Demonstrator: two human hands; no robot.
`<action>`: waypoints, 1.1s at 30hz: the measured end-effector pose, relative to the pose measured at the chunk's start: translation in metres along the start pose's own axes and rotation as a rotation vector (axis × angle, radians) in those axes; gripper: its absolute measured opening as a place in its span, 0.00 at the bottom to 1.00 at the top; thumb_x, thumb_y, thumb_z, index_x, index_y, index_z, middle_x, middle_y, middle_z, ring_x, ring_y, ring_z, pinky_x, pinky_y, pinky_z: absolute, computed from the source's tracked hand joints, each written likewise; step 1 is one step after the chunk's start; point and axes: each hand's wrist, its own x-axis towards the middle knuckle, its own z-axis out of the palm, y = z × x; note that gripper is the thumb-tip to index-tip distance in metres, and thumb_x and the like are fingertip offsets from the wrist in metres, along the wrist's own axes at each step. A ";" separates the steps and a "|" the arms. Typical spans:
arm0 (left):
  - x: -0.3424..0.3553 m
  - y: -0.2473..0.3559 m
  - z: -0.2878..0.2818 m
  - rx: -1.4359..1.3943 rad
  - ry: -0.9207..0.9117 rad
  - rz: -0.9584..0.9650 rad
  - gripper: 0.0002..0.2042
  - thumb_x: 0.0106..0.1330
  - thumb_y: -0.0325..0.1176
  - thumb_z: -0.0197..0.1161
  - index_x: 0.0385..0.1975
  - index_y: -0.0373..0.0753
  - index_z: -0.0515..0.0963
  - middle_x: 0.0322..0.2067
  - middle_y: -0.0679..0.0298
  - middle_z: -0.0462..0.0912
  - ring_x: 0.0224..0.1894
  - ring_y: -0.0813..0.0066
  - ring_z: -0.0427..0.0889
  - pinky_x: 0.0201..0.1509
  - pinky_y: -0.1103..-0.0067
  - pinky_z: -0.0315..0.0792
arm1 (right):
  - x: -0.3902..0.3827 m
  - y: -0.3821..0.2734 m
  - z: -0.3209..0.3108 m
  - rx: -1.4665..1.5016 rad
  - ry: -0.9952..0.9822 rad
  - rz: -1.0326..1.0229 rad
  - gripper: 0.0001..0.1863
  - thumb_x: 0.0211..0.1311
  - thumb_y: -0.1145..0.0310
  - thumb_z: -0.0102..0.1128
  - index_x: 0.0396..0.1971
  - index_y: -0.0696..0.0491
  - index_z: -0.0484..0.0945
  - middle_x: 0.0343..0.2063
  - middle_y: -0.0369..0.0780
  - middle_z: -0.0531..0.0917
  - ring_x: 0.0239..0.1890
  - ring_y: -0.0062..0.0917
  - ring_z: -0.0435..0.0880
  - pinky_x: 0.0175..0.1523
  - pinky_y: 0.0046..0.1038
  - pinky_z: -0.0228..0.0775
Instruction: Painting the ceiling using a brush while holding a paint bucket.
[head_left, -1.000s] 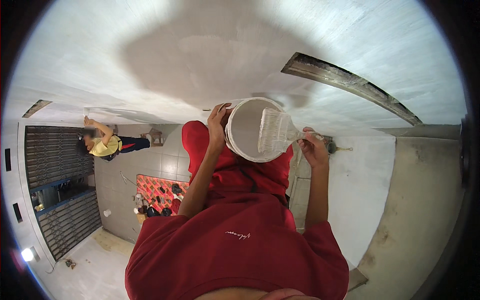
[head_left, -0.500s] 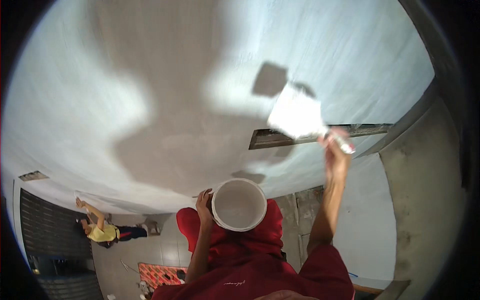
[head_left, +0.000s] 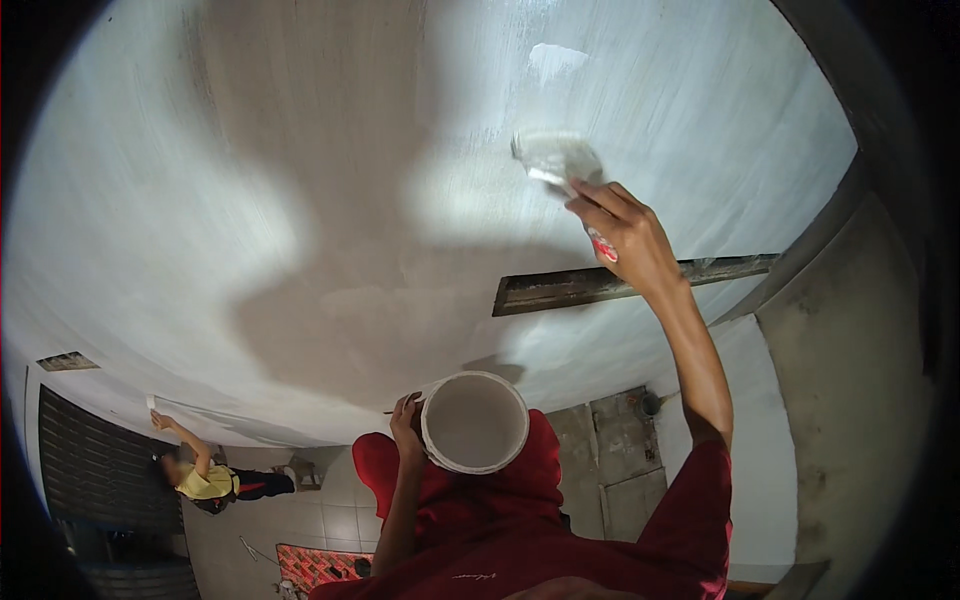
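Note:
My right hand [head_left: 625, 232] grips a wide paintbrush [head_left: 553, 150] by its handle, its bristles on or very near the white-streaked wall [head_left: 680, 110] in front of me. A bright patch of paint shows just above the brush. My left hand [head_left: 405, 420] holds a round white bucket [head_left: 475, 465] by its side, low in front of my red trousers; its inside looks pale. Below my right hand a long dark recessed strip [head_left: 550, 292] runs across the wall, and my shadow falls over much of the wall's middle and left.
A person [head_left: 208, 482] in yellow reaches up to the wall at the lower left, beside a dark lattice gate [head_left: 85, 440]. A stool [head_left: 308, 476] stands near them. A red patterned mat [head_left: 310, 563] lies on the tiles. A small dark container [head_left: 650, 403] is at the lower right.
My right hand has raised the brush from above the bucket up onto the wall and moved it slightly left since the last frame. The view has tilted up the wall; my left hand still holds the bucket.

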 end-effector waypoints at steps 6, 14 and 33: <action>-0.002 -0.001 0.001 0.011 -0.007 -0.001 0.14 0.67 0.32 0.46 0.46 0.30 0.71 0.36 0.53 0.82 0.37 0.66 0.81 0.44 0.74 0.73 | 0.074 0.032 -0.066 0.127 0.030 -0.077 0.19 0.43 0.86 0.57 0.38 0.54 0.81 0.40 0.45 0.83 0.32 0.34 0.84 0.41 0.30 0.77; -0.001 -0.005 0.001 0.036 -0.002 0.051 0.14 0.67 0.32 0.47 0.46 0.30 0.71 0.35 0.54 0.82 0.37 0.67 0.81 0.44 0.75 0.73 | 0.155 0.035 -0.116 -0.130 0.296 -0.288 0.04 0.39 0.86 0.48 0.14 0.63 0.69 0.22 0.48 0.81 0.24 0.35 0.81 0.34 0.28 0.77; -0.002 0.000 0.000 0.048 -0.008 0.025 0.13 0.68 0.32 0.47 0.46 0.31 0.72 0.35 0.55 0.82 0.36 0.69 0.80 0.44 0.76 0.73 | 0.149 0.018 -0.107 -0.111 0.114 -0.127 0.07 0.45 0.82 0.54 0.27 0.61 0.77 0.32 0.47 0.82 0.33 0.35 0.82 0.42 0.29 0.76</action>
